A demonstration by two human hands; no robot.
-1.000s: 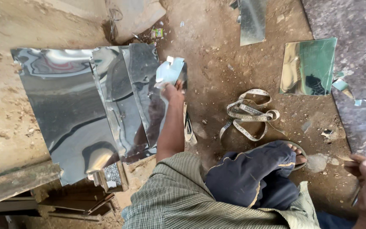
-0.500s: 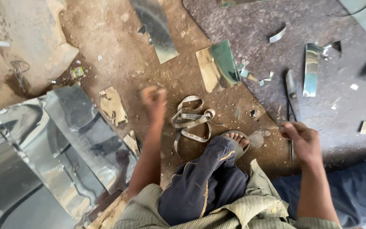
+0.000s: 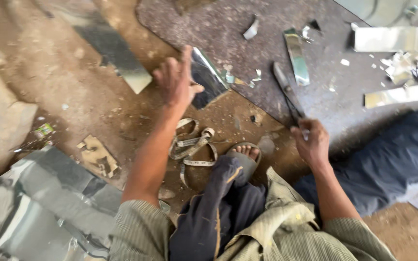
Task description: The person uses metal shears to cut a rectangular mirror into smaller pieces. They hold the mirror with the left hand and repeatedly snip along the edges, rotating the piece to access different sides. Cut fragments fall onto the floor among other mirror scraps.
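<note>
At eight o'clock a stack of shiny metal sheets (image 3: 35,203) lies uncut; a small green wrapper (image 3: 43,130) sits at nine. The left hand (image 3: 174,79), fingers spread, reaches a mirror-like sheet piece (image 3: 208,77) at eleven, touching its edge. The right hand (image 3: 310,142) grips dark shears (image 3: 286,94). Cut strips (image 3: 388,38) already lie at two, so cutting seems partly done.

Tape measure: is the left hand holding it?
No, the left hand is open up by a shiny sheet piece, while the tape measure lies on the ground beside the forearm.
</note>
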